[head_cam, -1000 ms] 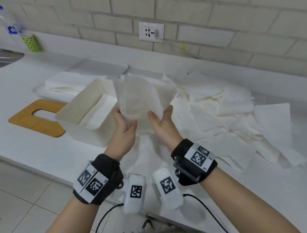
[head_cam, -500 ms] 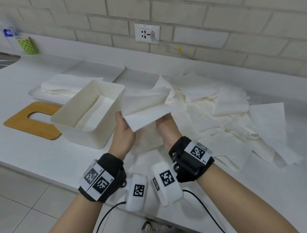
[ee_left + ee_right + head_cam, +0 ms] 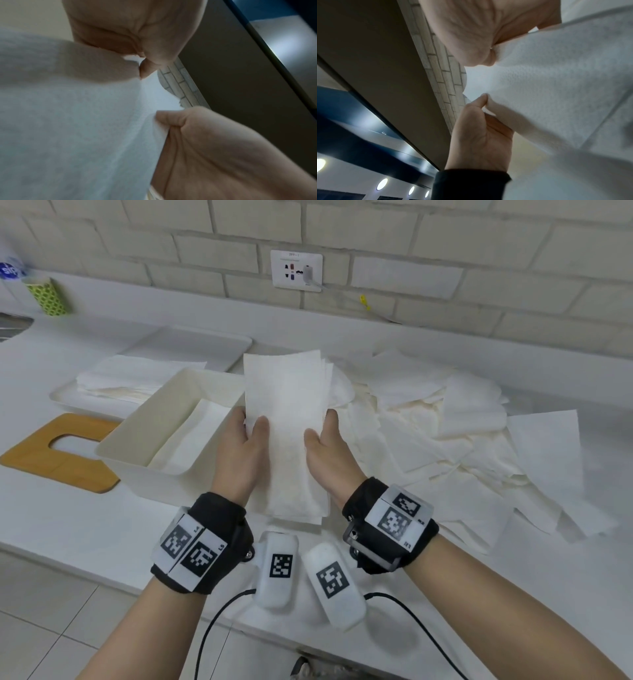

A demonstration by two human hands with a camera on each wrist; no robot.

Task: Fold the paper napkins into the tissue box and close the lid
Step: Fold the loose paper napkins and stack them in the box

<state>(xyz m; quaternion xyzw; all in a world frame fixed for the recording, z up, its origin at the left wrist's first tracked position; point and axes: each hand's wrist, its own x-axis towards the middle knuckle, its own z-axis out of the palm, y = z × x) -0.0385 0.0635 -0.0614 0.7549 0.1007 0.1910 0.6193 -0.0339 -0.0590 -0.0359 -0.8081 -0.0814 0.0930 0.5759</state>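
Observation:
A white paper napkin (image 3: 287, 419), folded into a long narrow strip, hangs over the counter just right of the open white tissue box (image 3: 126, 470). My left hand (image 3: 247, 436) grips its left edge and my right hand (image 3: 323, 440) grips its right edge, thumbs on top and fingers underneath. Folded napkins (image 3: 191, 436) lie inside the box. The wooden lid (image 3: 41, 463) with its slot lies flat on the counter left of the box. In the wrist views my left hand (image 3: 137, 40) and right hand (image 3: 471, 40) pinch the napkin (image 3: 68, 121) (image 3: 556, 81).
A loose heap of unfolded napkins (image 3: 445, 440) covers the counter to the right. A white tray (image 3: 191, 344) with more napkins stands behind the box. A green cup (image 3: 48, 297) is far left, a wall socket (image 3: 296, 270) behind. The counter's front edge runs under my wrists.
The napkin, held up open a second ago, was folded over and is now a narrow strip held flatter between both hands. The view has shifted slightly to the left.

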